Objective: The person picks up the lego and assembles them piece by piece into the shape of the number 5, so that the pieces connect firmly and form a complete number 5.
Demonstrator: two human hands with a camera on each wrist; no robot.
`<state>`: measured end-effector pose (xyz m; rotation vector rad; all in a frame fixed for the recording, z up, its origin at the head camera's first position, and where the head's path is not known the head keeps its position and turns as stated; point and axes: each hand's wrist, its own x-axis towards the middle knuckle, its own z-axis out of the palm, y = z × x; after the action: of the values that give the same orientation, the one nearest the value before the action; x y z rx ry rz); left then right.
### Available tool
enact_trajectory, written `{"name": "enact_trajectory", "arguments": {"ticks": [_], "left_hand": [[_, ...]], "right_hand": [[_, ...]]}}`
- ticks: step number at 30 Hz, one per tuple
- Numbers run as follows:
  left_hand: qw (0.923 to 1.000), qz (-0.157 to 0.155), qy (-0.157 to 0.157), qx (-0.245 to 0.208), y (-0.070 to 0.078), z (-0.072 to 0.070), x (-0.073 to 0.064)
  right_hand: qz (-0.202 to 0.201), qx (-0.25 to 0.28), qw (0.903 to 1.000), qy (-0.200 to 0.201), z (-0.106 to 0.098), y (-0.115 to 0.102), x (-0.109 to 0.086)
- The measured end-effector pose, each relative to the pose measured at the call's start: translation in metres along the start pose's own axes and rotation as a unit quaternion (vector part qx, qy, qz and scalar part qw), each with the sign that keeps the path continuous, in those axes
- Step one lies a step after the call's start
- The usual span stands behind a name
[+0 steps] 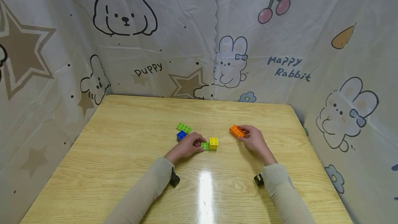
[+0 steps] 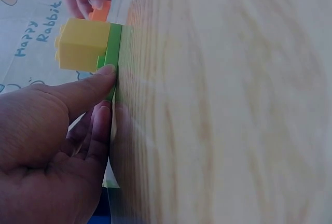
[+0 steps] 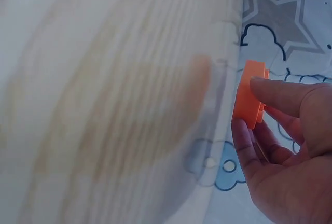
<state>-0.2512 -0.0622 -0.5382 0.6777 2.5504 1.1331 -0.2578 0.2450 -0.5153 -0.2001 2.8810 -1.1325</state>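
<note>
A light green flat building brick (image 1: 205,146) lies on the table with a yellow brick (image 1: 213,143) standing on its right end. My left hand (image 1: 189,144) pinches the green brick's left end between thumb and fingers; the left wrist view shows the thumb (image 2: 106,70) on its edge. In my right hand (image 1: 253,139) is an orange brick (image 1: 237,131), pinched between thumb and fingers. The right wrist view shows this orange brick (image 3: 250,93) raised above the table, studs facing away from the tabletop. Part of the green brick is hidden by the left fingers.
Behind the left hand lie a blue brick (image 1: 181,135), partly covered by that hand, and another light green brick (image 1: 184,128). The wooden table (image 1: 130,120) reaches back to a printed cloth (image 1: 186,44), which also hangs at both sides.
</note>
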Motion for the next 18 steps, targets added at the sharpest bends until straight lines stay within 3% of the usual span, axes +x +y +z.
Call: {"name": "enact_trajectory", "arguments": {"ticks": [18], "left_hand": [[1.0000,0.008,-0.003,0.001,0.000,-0.001,-0.001]], "right_hand": [[-0.100,0.059,0.9930,-0.018,0.008,-0.050,-0.008]]}}
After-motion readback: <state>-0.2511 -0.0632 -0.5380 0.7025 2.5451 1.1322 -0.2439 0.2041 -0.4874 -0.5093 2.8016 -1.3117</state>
